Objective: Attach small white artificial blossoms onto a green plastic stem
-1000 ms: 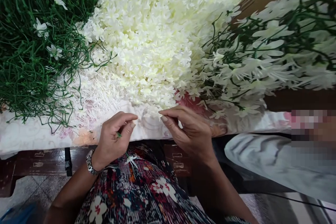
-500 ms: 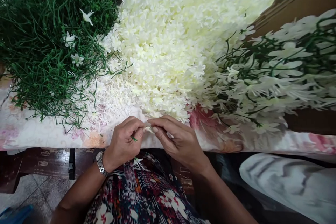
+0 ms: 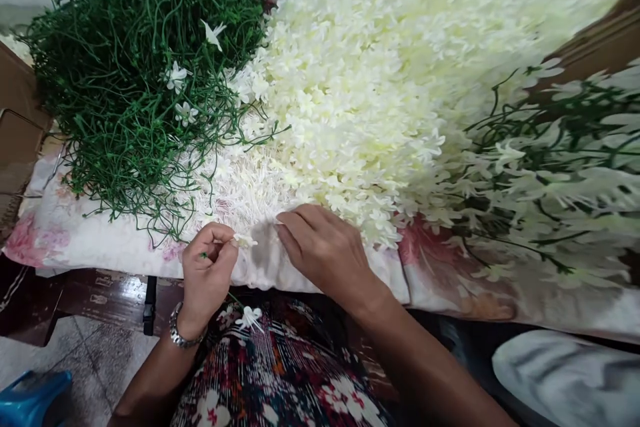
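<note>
My left hand [image 3: 210,273], with a metal watch on its wrist, pinches an artificial flower stem. A small white blossom [image 3: 245,240] pokes out past its thumb and index finger. A green stem tip [image 3: 203,255] shows inside the curled fingers, and another white blossom [image 3: 250,318] hangs below the hand on a thin green stem. To the right, my right hand [image 3: 325,250] has its fingertips drawn together at the edge of a heap of thin white stamens [image 3: 250,190]. What those fingertips hold, if anything, is too small to make out.
A heap of green plastic stems [image 3: 135,80] stands at the left. Pale yellow-white petals [image 3: 360,87] are piled in the middle, and finished-looking white flower sprays [image 3: 560,167] lie at the right. Cardboard boxes flank both sides; a floral cloth [image 3: 115,243] covers the table.
My hands, together before, are now apart. My left hand has turned, showing the white blossom, and my right hand has moved to the stamen heap. The camera view has shifted left.
</note>
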The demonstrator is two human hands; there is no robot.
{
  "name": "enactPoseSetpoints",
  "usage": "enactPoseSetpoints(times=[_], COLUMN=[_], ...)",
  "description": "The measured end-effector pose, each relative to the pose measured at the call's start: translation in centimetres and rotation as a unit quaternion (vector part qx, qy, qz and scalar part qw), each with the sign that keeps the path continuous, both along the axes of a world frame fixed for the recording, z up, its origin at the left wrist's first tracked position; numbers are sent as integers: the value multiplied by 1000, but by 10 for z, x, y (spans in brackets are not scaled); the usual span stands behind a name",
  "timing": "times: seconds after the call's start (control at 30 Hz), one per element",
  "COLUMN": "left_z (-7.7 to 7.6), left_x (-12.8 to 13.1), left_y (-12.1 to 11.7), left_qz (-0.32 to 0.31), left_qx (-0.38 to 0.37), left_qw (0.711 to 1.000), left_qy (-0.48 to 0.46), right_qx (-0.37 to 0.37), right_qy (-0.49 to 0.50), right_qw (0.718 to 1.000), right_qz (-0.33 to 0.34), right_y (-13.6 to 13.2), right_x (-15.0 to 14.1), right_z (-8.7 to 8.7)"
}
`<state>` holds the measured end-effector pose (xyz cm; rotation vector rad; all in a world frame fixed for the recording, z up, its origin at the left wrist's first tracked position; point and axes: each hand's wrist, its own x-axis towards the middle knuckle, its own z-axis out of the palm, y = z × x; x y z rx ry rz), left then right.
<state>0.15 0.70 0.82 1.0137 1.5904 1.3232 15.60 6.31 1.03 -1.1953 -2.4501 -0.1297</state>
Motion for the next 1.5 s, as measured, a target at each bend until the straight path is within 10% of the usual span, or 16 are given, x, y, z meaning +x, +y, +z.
enactPoseSetpoints(times=[0.2, 0.5, 0.87, 1.33, 1.5], left_z=[3, 1, 3, -6, -4], left_x=[1, 2, 2, 8, 10], left_y=[5, 3, 1, 0, 0], left_qz=[-75, -79, -59, -2, -17], left_qx=[-13, -13, -24, -36, -33], left_qw=[997, 996, 998, 994, 995], left_qy=[11, 26, -23, -100, -88], right_qx=[6, -178, -181, -355, -452], right_qy=[-39, 186, 137, 371, 460], right_qw=[999, 966, 973, 857, 763], right_qz=[-19, 17, 46, 45, 41], right_y=[8, 1, -6, -15, -15], right_x=[-17, 3, 7, 9, 8], right_z=[-7, -5, -5, 5, -1])
